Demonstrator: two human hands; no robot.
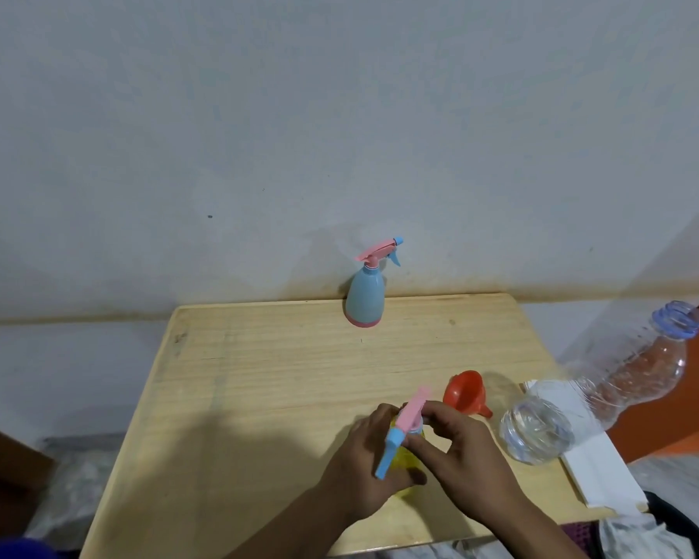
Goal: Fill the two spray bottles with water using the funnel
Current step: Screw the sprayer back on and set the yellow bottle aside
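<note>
Both forearms reach in from the lower edge toward the near middle of the desk [259, 377]. The left hand [364, 466] wraps the body of a yellow spray bottle [406, 461], its grip closed around it from the left. The right hand [461, 457] curls over the bottle's neck, fingers pinched closed on the pink and blue spray head [400, 427], whose trigger points down toward the camera.

An orange funnel [463, 393] lies on its side just beyond the right hand. To its right a clear water bottle [606, 385] leans tilted, uncapped, over a white strip [590, 466] at the desk's right edge. A blue spray bottle [365, 296] with a pink base stands upright at the far edge, against a pale grey wall [340, 135]. The desk is light wood.
</note>
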